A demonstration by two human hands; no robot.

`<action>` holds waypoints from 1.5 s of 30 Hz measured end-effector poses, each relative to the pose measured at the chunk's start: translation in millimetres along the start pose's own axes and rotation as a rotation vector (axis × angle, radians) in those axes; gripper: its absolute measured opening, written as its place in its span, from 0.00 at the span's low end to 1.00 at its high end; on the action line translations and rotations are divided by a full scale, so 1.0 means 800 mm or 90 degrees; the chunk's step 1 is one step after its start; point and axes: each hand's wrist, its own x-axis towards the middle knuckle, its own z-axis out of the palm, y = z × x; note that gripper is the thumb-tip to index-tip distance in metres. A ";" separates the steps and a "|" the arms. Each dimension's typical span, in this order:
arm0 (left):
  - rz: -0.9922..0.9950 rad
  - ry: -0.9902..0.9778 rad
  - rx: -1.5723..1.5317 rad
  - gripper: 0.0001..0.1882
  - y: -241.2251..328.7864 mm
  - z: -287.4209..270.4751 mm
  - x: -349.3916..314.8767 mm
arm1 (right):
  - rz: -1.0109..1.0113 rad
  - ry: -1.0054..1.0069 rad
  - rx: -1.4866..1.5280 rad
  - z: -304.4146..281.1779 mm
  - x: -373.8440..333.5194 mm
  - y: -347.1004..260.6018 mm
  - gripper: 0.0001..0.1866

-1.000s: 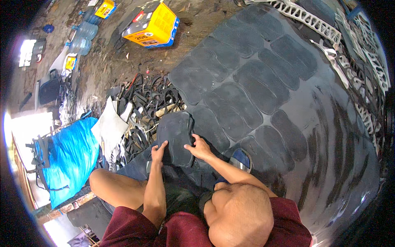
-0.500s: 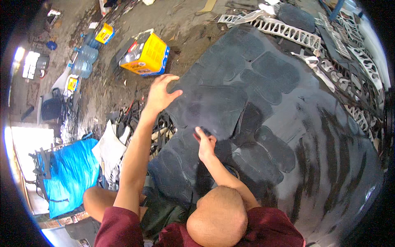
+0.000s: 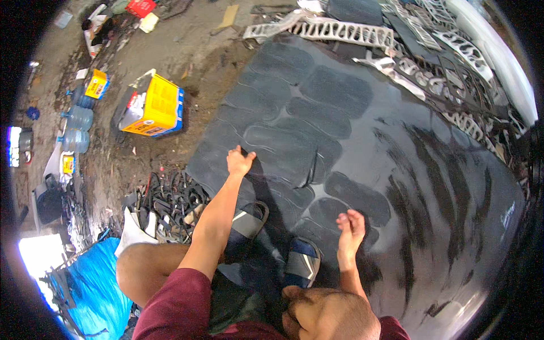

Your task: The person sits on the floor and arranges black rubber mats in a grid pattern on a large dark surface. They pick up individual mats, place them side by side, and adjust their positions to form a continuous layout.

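A large dark grey sheet [image 3: 391, 150] lies on the ground in front of me, with several rounded, pad-shaped black pieces [image 3: 337, 93] flat on it, close together. My left hand [image 3: 241, 162] rests on one of these pieces, thumb and fingers apart and nothing visible in them. A longer black piece [image 3: 292, 150] lies just to the right of that hand, with a raised crease near its right end. My right hand [image 3: 351, 229] hovers above the right part of the sheet, next to another rounded black piece [image 3: 358, 198]. Its fingers are loosely curled and hold nothing I can see.
My sandalled feet [image 3: 305, 263] stand on the sheet's near part. A yellow and blue box [image 3: 156, 107] sits left of it, beyond a heap of black strips [image 3: 170, 198]. White lattice offcuts [image 3: 345, 33] line the far edge. Water jugs [image 3: 76, 119] and a blue tarp [image 3: 93, 289] are farther left.
My hands have separated: the left came down onto the sheet, and the right moved right, off the large black piece. That piece now lies flatter among the others. The view has shifted.
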 end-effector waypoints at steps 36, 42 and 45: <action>-0.100 -0.725 -0.996 0.21 0.302 -0.142 -0.321 | -0.234 -0.051 0.075 0.003 0.014 -0.177 0.34; 0.041 -0.334 -1.003 0.12 0.257 -0.123 -0.281 | -0.017 0.180 0.095 -0.013 0.032 -0.154 0.18; 0.026 -0.069 -0.947 0.13 0.189 -0.145 -0.205 | -0.012 0.026 0.042 -0.059 0.086 -0.149 0.21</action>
